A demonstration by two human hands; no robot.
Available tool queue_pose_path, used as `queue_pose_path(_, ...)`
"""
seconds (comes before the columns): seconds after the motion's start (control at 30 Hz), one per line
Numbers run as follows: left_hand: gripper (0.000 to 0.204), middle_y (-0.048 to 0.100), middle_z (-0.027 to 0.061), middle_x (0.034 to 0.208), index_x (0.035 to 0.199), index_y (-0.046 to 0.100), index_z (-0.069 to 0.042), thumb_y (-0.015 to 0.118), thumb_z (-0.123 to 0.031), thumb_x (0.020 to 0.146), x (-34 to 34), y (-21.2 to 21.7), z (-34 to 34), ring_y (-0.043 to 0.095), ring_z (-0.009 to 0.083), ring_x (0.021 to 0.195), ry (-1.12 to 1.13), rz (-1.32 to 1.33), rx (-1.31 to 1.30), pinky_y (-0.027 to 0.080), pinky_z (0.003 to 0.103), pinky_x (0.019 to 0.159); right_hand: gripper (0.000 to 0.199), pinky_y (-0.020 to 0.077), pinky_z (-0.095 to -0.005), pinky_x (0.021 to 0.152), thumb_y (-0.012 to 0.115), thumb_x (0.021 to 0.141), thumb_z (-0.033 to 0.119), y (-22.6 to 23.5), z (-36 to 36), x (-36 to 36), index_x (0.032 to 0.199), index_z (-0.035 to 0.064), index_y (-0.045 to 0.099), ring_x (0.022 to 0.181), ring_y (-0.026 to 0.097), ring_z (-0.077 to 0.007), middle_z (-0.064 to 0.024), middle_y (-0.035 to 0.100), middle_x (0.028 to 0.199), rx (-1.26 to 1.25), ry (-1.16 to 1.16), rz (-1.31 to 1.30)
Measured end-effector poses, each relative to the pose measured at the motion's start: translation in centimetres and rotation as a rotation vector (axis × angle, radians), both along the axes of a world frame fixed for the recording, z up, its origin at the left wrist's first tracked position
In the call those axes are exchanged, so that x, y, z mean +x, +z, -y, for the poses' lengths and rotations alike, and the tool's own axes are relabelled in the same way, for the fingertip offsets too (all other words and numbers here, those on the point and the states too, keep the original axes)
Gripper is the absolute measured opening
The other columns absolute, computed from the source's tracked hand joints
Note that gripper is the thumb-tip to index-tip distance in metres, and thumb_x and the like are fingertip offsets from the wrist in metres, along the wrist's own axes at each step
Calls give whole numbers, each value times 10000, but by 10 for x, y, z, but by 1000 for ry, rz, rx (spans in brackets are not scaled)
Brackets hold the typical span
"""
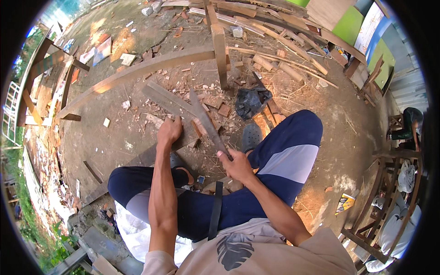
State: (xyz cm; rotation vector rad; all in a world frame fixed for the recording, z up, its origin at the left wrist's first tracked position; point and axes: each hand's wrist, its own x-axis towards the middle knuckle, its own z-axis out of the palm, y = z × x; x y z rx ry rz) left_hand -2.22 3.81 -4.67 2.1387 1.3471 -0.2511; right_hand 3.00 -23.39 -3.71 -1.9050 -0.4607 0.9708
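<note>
machete (205,118) is slanting through the middle of the view, its blade pointing away from us, and we are wrapping our right hand (238,166) around its near end. our left hand (170,129) is curling, knuckles up, just left of the blade, over wooden boards (165,98) on the ground; we are not able to tell whether its fingers are pinching the wood or only resting there. wood chips are lying scattered around the boards. we are sitting with our knees apart, and a dark strip (216,211) is lying across our lap. just beyond our gray shoe (251,136), a black plastic bag (251,101) is sitting crumpled. farther out, a wooden frame (151,64) is standing, long strips of wood (308,56) are lying heaped at upper right, and another person (411,123) is showing near the right rim.
</note>
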Motion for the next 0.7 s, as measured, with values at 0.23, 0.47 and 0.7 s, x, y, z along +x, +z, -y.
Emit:
queue_pose_path(0.23,684,650,294,1250,1247,639,60,449,-515,930,-4,33,-15,615,400,1194,-158,-33,-248,435,423,1022,494,452,-254,426,820,861,319,40,-32,42,1170,10,591,492,566,-77,-53,682,890,205,-192,-79)
queue_pose_path(0.47,619,609,200,1369,1380,576,3,418,-467,1010,4,62,-5,604,285,1211,-120,-129,-658,428,380,1057,751,491,-226,470,922,735,221,10,-52,35,1331,19,511,585,579,-61,-26,674,957,509,-101,-454)
queue_pose_path(0.7,591,675,153,1257,1312,616,37,402,-447,1050,7,61,-13,648,224,1091,-268,-110,-545,485,348,977,703,506,-226,474,933,718,190,12,-64,30,1261,16,524,618,598,-66,-19,659,905,560,-151,-458)
